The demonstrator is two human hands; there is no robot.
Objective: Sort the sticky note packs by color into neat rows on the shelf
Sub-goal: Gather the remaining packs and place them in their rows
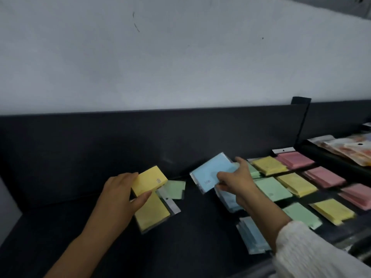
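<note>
Your left hand (120, 194) grips a yellow pack (149, 180), with its fingers (128, 176) curled over the far edge and the thumb pressed against the near edge. The pack is lifted and tilted above the dark shelf (60, 227). Just under it a second yellow pack (151, 214) lies flat in its clear wrapper, and a green pack (175, 189) lies just beside it, toward the back panel (100, 147). Your right hand (236, 179) pinches a blue pack (212, 171), thumb on top and fingers (241, 160) at its far corner; this pack is also raised off the shelf and tilted. Beneath that hand more blue packs (228, 199) lie on the shelf, and a loose blue stack (251, 235) sits near your forearm, partly hidden by the white sleeve (313, 249). To the right, packs lie in rows running front to back: a green row (271, 188), then a yellow row (297, 184), then a pink row (323, 176) farthest right. Beyond the divider (301, 121), patterned packets (349, 151) lie on the next section, too blurred to make out.
</note>
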